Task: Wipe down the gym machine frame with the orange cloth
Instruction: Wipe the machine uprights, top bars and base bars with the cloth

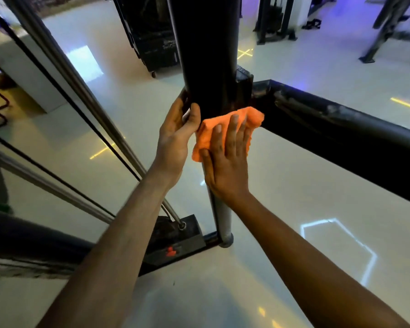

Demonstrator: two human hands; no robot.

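A thick black upright post of the gym machine frame (204, 50) runs down the middle of the view to a grey lower section and foot. My right hand (225, 159) lies flat on the orange cloth (253, 118), pressing it against the post just below where a black crossbar (341, 129) joins. My left hand (178, 133) grips the left side of the same post, thumb in front, beside the cloth.
Two slanted chrome guide rods (85, 91) and a thin black cable run down left of the post to a black base block (175, 235). Other black machines (156, 39) stand behind on the glossy pale floor. A dark padded bar (33, 242) crosses the lower left.
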